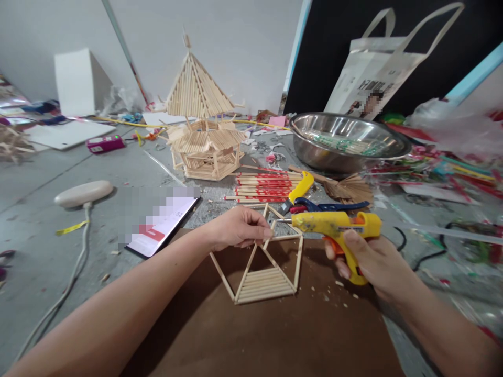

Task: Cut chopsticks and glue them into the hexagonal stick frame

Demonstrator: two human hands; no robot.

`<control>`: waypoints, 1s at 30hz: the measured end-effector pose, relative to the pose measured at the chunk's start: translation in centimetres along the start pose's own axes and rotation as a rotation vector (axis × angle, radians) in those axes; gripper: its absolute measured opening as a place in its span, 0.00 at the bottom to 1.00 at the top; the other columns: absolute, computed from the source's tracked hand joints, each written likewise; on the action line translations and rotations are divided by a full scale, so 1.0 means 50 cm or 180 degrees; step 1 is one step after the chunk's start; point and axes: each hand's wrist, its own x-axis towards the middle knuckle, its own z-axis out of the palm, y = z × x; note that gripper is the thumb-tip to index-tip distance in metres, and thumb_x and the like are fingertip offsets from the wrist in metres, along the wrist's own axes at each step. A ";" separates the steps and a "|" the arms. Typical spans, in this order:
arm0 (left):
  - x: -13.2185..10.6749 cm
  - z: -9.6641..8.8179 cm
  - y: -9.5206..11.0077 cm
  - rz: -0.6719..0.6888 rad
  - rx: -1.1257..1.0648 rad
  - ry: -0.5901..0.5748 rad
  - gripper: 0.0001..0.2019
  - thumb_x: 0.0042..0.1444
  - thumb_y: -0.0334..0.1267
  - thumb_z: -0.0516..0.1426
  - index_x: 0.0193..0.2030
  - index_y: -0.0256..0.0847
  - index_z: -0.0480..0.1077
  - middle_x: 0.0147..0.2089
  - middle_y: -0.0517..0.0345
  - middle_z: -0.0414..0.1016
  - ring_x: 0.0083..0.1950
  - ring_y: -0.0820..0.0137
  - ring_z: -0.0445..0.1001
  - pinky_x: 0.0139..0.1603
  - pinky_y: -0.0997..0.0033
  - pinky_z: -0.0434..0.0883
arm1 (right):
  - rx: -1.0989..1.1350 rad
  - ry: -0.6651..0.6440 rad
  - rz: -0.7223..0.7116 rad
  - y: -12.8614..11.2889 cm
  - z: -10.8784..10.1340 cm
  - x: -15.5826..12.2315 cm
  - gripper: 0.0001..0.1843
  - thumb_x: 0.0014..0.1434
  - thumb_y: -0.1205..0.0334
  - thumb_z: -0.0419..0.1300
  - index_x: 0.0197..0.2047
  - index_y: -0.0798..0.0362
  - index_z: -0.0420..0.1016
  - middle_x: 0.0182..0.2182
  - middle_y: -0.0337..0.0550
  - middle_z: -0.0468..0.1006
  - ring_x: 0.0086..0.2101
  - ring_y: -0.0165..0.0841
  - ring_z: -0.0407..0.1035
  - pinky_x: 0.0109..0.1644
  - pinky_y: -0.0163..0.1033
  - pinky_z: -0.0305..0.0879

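My left hand [243,228] pinches a short wooden stick [270,234] over the middle of a hexagonal stick frame [267,299]. The frame lies on a brown board [251,340], and one of its wedges, the near one, is filled with parallel sticks [262,283]. In my right hand [363,256] is a yellow glue gun [334,224] with an orange trigger. Its metal nozzle points left, close to the stick in my left hand; whether they touch, I cannot tell. My left hand hides part of the frame's far left side.
Behind the frame lie red-wrapped stick bundles [267,186], a yellow-handled cutter [302,187] and blue-handled pliers [330,204]. A stick pavilion model [208,141] stands farther back. A steel basin [349,157] is at right, a phone [165,222] at left, near a white corded device [83,193].
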 end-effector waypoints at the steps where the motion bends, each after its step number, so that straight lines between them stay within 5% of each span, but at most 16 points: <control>1: 0.000 0.001 0.000 -0.0006 0.0009 0.0022 0.10 0.46 0.40 0.57 0.25 0.34 0.65 0.18 0.66 0.64 0.12 0.86 0.52 0.10 0.84 0.46 | 0.0004 0.0006 0.0004 -0.001 0.000 0.000 0.21 0.51 0.44 0.47 0.24 0.53 0.65 0.21 0.39 0.67 0.14 0.22 0.57 0.15 0.30 0.52; 11: 0.000 -0.004 0.005 0.0133 -0.0014 0.0280 0.12 0.45 0.43 0.56 0.25 0.33 0.65 0.19 0.65 0.64 0.13 0.86 0.52 0.12 0.83 0.47 | -0.0175 -0.0149 0.0130 0.011 -0.006 -0.001 0.22 0.52 0.44 0.46 0.25 0.54 0.67 0.16 0.38 0.67 0.14 0.24 0.58 0.15 0.31 0.52; 14: 0.000 -0.007 0.007 0.0135 0.0128 0.0290 0.12 0.46 0.43 0.56 0.25 0.33 0.65 0.19 0.65 0.63 0.14 0.86 0.52 0.13 0.83 0.47 | 0.0035 0.0317 -0.0101 -0.007 -0.022 0.001 0.18 0.51 0.47 0.49 0.29 0.53 0.68 0.24 0.40 0.71 0.15 0.23 0.59 0.16 0.31 0.54; 18: -0.002 -0.006 0.007 0.0098 0.0315 0.0041 0.11 0.48 0.42 0.53 0.26 0.35 0.63 0.18 0.67 0.60 0.16 0.85 0.51 0.16 0.82 0.49 | 0.0181 0.0945 -0.0202 -0.023 -0.076 0.017 0.14 0.46 0.54 0.57 0.33 0.55 0.69 0.19 0.38 0.68 0.17 0.26 0.61 0.18 0.31 0.56; 23: -0.006 -0.008 0.014 0.0228 0.1410 0.0028 0.10 0.48 0.42 0.52 0.26 0.35 0.65 0.20 0.66 0.58 0.21 0.81 0.54 0.21 0.81 0.53 | -0.0075 0.2293 -0.0161 0.021 -0.163 0.050 0.20 0.39 0.54 0.60 0.37 0.54 0.67 0.22 0.36 0.67 0.18 0.26 0.61 0.19 0.32 0.58; 25: -0.008 -0.009 0.020 0.0201 0.1846 0.0002 0.10 0.47 0.42 0.52 0.27 0.36 0.67 0.21 0.65 0.60 0.22 0.80 0.55 0.23 0.81 0.54 | -0.0747 0.2760 0.0227 0.047 -0.191 0.060 0.22 0.41 0.49 0.57 0.36 0.55 0.67 0.23 0.39 0.67 0.19 0.27 0.61 0.21 0.34 0.58; 30: -0.013 -0.002 0.034 0.0232 0.2489 -0.0228 0.09 0.48 0.39 0.51 0.28 0.36 0.69 0.22 0.64 0.64 0.24 0.79 0.59 0.26 0.81 0.56 | -0.2201 0.2601 0.1151 0.071 -0.233 0.067 0.22 0.44 0.44 0.51 0.21 0.57 0.68 0.17 0.48 0.65 0.20 0.34 0.59 0.22 0.40 0.53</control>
